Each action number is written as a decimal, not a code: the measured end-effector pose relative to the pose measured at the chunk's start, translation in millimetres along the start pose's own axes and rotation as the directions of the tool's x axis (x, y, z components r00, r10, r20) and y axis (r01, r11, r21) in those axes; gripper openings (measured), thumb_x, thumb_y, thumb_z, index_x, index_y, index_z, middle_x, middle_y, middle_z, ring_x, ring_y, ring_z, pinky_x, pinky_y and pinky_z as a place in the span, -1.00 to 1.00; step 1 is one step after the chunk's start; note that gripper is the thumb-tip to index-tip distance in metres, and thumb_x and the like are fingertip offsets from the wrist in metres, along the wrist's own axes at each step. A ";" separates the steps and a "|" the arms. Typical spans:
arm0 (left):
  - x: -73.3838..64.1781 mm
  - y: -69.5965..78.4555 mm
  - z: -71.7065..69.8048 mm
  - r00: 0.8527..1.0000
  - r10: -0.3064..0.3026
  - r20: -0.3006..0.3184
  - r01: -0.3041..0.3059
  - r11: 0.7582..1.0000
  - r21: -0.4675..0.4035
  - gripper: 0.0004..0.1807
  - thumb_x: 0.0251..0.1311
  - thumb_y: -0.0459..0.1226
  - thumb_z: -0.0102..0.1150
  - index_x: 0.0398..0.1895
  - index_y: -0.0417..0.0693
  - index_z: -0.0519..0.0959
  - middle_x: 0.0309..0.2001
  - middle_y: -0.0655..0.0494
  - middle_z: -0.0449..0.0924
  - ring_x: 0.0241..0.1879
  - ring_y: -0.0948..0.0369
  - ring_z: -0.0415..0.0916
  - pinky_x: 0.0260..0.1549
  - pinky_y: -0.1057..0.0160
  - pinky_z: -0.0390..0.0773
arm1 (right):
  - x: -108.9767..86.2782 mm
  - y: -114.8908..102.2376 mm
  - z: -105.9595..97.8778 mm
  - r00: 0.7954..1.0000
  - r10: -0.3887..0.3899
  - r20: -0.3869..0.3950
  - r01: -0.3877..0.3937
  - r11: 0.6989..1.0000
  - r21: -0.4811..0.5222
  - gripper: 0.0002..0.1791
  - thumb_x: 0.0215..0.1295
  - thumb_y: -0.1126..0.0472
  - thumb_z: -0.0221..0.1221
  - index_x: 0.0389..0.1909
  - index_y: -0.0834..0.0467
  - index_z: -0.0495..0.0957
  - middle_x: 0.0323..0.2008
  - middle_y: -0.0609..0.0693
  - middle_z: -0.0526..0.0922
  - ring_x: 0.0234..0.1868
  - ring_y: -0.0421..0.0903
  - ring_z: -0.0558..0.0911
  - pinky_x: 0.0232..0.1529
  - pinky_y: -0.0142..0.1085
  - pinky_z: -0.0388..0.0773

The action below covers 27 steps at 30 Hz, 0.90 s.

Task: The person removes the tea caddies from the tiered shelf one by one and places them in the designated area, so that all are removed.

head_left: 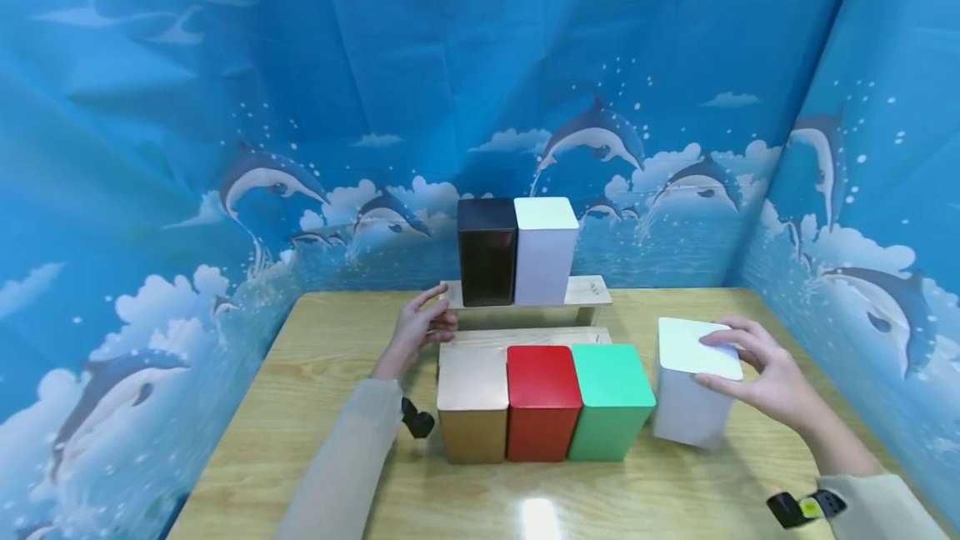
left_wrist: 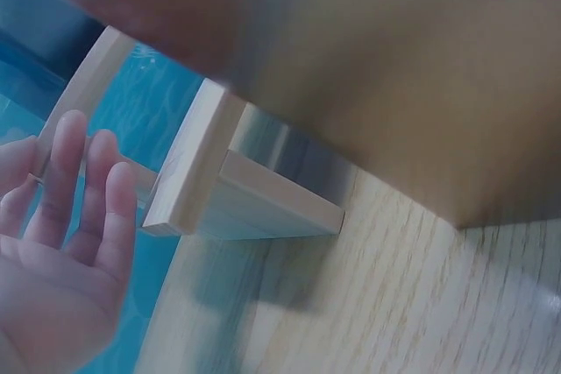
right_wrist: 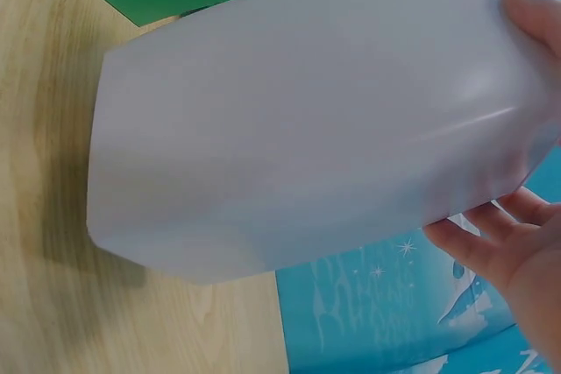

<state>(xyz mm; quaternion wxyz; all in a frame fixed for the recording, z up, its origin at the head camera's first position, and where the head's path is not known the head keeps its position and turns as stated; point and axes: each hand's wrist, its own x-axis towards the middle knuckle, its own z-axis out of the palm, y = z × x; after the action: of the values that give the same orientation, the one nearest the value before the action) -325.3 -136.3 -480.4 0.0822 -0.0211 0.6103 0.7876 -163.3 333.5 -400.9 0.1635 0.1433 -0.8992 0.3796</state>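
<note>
My right hand (head_left: 765,369) grips a white box (head_left: 693,411) near its top, thumb on one side and fingers on another. In the right wrist view the white box (right_wrist: 298,129) fills the middle, slightly tilted. At the left end of a two-step wooden rack (head_left: 588,290), my left hand (head_left: 420,327) has its fingers loosely extended by the upper board. In the left wrist view those fingers (left_wrist: 118,203) overlap the upper board, with the palm showing. A gold box (head_left: 472,382), a red box (head_left: 543,377) and a green box (head_left: 611,377) stand side by side in front.
On the rack's upper board stand a black box (head_left: 487,252) and another white box (head_left: 546,252), next to each other. The wood-grain table (head_left: 300,440) is enclosed by a blue dolphin-print backdrop (head_left: 420,107). The green box stands just left of the held white box.
</note>
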 end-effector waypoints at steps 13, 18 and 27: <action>-4.3 5.2 1.3 1.000 -0.018 0.014 0.018 1.000 0.003 -0.56 0.26 -0.20 0.13 0.22 0.12 0.43 -0.41 -0.05 0.67 -0.44 0.11 0.64 -0.37 0.10 0.63 | -10.4 8.9 5.6 0.993 -0.114 -0.013 0.115 0.979 0.168 -0.47 -0.17 0.58 0.36 -0.07 0.29 0.52 0.13 0.10 0.33 0.13 -0.28 0.33 0.00 -0.65 0.33; -9.1 12.8 1.8 0.998 -0.039 0.056 0.037 0.999 0.023 -0.53 0.30 -0.22 0.07 0.29 0.06 0.35 -0.32 -0.13 0.66 -0.36 0.06 0.64 -0.19 -0.03 0.57 | -12.0 8.6 9.1 0.985 -0.173 -0.021 0.172 0.955 0.241 -0.44 -0.25 0.66 0.34 -0.09 0.38 0.51 0.13 0.13 0.34 0.14 -0.25 0.36 0.04 -0.58 0.36; -3.3 4.6 0.6 1.000 -0.022 0.009 0.021 1.000 0.013 -0.57 0.26 -0.18 0.12 0.22 0.15 0.43 -0.40 -0.04 0.67 -0.45 0.14 0.64 -0.38 0.14 0.64 | -12.7 11.2 14.5 0.978 -0.208 -0.027 0.206 0.924 0.324 -0.44 -0.28 0.69 0.32 -0.10 0.41 0.50 0.12 0.20 0.33 0.13 -0.19 0.37 0.05 -0.54 0.37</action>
<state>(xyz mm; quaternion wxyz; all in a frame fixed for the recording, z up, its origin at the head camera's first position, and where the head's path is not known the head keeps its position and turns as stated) -322.7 -137.1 -475.4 0.0938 -0.0234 0.6146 0.7829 -158.8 332.2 -422.7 0.1731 0.2639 -0.8050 0.5024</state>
